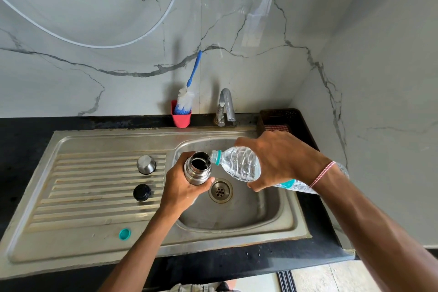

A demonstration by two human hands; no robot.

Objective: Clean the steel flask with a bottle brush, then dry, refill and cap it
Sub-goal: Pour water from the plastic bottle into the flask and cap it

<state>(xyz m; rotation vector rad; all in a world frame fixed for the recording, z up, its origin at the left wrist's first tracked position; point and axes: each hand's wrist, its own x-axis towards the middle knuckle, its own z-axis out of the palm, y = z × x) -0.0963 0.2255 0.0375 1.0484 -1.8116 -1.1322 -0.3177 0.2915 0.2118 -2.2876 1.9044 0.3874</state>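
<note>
The flask [198, 168] is open and stands upright in the air above the left edge of the sink [99, 136] basin, just left of the drain [220, 191]. The left hand [182, 188] holds it from below and from the left, with fingers and thumb curled round its lower body. The right hand [280, 161] is wrapped round the middle of a clear bottle [239, 164], which is tilted with its neck down and to the left. The bottle mouth is just beside the flask rim, and a thin stream of water goes from it into the flask.

On the ribbed drainboard [83, 197], left of the flask, stand a steel cup [146, 164] and, nearer to the person, a black stopper [142, 192]. The two are apart from each other. A teal cap [125, 234] lies on the flat part near the front rim of the sink. The left part of the drainboard is free.

Behind the sink, a brush [187, 99] stands head down in a red holder [181, 117], with its blue handle leaning on the wall [94, 78]. The tap [226, 107] is just right of it, at the back rim of the basin. A dark basket [277, 115] with a checked cloth [276, 128] sits in the right back corner of the black bench [23, 149]. The bench makes a narrow border round the sink.
</note>
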